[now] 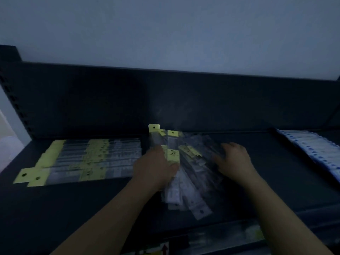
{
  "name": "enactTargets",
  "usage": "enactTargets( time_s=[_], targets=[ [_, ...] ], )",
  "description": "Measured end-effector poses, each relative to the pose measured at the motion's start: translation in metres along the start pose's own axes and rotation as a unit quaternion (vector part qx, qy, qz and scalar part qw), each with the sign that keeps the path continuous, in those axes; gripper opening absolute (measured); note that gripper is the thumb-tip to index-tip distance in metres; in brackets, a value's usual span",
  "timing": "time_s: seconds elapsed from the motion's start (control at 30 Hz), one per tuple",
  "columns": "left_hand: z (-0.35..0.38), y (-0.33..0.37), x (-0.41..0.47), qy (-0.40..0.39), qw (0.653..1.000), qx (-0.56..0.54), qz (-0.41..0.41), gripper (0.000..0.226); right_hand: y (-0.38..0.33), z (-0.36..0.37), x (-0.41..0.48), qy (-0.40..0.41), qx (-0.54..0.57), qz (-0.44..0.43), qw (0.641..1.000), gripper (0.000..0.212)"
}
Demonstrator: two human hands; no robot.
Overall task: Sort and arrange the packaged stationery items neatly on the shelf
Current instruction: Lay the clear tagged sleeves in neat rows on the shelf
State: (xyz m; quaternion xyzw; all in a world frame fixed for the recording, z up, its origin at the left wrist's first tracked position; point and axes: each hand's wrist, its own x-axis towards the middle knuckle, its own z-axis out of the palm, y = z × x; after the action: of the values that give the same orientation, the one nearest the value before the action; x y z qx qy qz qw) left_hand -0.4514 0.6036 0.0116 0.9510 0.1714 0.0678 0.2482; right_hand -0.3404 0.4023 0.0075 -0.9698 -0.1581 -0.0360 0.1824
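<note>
Mid-sort: left hand [154, 168] clasps the loose fan of yellow-tabbed packets [185, 192] on the shelf [73, 208], thumb on top, right hand [233, 161] at its other edge, too blurred to call pinch or press; next they'll likely want squaring and laying by the neat row [88, 159] left of the grip.

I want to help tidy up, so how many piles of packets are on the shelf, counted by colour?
Yellow-tagged piles: 2, the neat row and the messy pile
Blue-and-white piles: 1, the blue-and-white row
Total: 3 piles
The single packets overlap and blur too much to count.
</note>
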Motion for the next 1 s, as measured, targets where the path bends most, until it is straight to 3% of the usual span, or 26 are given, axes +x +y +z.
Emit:
enactTargets(
  time_s=[0.1,0.27,0.43,0.63,0.7,0.8,1.0],
  targets=[
    [0.001,0.002,-0.006,0.017,0.999,0.021,-0.017,0.052,0.010,0.000,0.008,-0.078,0.020,0.070,0.994,0.038],
    [0.009,0.005,-0.012,0.016,0.998,0.055,-0.009,0.073,-0.003,0.007,0.004,-0.069,0.110,0.001,0.992,0.028],
    [0.004,0.005,-0.013,0.002,1.000,-0.009,-0.021,0.079,-0.024,0.009,-0.007,-0.117,0.194,-0.003,0.974,0.028],
    [0.002,0.002,-0.014,0.019,0.999,-0.045,-0.022,0.069,-0.032,0.000,-0.005,-0.164,0.271,0.061,0.947,0.033],
    [0.003,0.008,-0.010,0.060,0.998,-0.025,-0.011,0.057,-0.030,-0.002,-0.007,-0.166,0.274,0.070,0.945,0.028],
    [0.006,0.031,0.003,0.083,0.996,0.001,0.015,0.032,-0.027,0.000,-0.010,-0.160,0.305,0.076,0.936,0.041],
    [0.025,0.063,0.036,0.059,0.992,0.115,-0.003,0.039,-0.013,-0.001,-0.020,-0.100,0.326,0.100,0.935,0.032]
  ],
)
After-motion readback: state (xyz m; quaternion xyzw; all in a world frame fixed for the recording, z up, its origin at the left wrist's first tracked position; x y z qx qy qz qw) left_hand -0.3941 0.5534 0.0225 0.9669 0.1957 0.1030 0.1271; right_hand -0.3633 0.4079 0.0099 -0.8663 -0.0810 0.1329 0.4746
